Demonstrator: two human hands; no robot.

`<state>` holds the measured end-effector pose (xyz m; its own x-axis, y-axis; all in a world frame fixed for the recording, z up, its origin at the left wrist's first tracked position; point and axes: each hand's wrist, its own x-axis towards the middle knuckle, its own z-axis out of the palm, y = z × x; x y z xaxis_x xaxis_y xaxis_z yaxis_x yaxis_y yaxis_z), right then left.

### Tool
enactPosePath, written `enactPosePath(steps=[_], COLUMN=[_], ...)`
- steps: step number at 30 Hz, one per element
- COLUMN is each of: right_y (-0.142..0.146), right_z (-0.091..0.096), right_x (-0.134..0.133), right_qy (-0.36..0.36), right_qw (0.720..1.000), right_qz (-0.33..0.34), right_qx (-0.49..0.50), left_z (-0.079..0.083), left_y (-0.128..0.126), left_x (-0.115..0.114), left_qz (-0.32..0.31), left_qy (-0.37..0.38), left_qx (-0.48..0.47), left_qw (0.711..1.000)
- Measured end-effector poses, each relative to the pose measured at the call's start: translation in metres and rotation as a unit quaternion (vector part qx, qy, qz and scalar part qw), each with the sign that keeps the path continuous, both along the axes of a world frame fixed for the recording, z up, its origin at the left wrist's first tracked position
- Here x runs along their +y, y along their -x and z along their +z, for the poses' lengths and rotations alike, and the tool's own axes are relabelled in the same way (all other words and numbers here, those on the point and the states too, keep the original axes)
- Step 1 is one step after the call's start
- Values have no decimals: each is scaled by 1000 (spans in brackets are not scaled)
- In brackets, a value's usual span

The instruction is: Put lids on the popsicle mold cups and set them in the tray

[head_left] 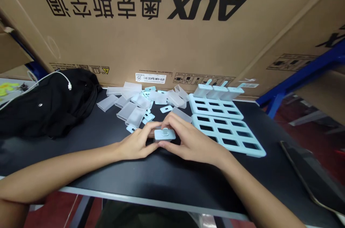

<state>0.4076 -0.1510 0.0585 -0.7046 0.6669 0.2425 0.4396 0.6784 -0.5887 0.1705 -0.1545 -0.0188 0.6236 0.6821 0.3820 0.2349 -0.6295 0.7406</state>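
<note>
Between my two hands is a popsicle mold, its light blue lid with a short stick tab turned toward me. My left hand is closed on its left side, thumb near the lower edge. My right hand grips it from the right, fingers curled over the back and thumb at the front. The mold's body is mostly hidden behind the lid and fingers. Just beyond lie several clear mold sleeves and small light blue slotted lids in a loose pile.
Two light blue mold racks sit at the right; three lidded molds stand in the far one. A black cloth bag with a white cable is at the left. A phone lies far right. A big cardboard box walls the back.
</note>
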Motion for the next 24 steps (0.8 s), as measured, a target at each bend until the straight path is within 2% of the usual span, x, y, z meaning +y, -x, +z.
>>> enactPosePath(steps=[2, 5, 8, 10, 13, 15, 17, 18, 20, 24], right_y=[0, -9, -38, -71, -125, -156, -176, -183, -191, -197], right_z=[3, 13, 25, 31, 34, 31, 25, 21, 13, 1], right_x=[0, 4, 13, 23, 41, 53, 63, 67, 74, 84], right_qy=[4, -37, -93, -126, -148, -140, -114, -107, -104, -107], right_qw=[1000, 998, 994, 989, 959, 915, 870, 851, 833, 834], right_qz=[15, 38, 21, -51, -226, -358, -451, -482, -505, -496], right_qx=[-1, -16, -48, -59, -84, -123, -162, -178, -201, -218], left_z=[-3, -6, -5, -3, 2, 6, 9, 10, 12, 13], left_y=[0, 0, -1, -2, -2, -2, -3, -4, -4, -4], left_x=[1, 2, 2, 2, 0, -1, -2, -3, -2, -1], left_qz=[-6, -4, 3, 12, 23, 18, 4, -1, -8, -20], left_qy=[15, 10, -42, -85, -136, -168, -198, -210, -222, -227], left_qx=[-33, -61, -74, -62, -18, 7, 23, 29, 37, 44], left_qw=[999, 998, 996, 994, 990, 986, 980, 977, 974, 973])
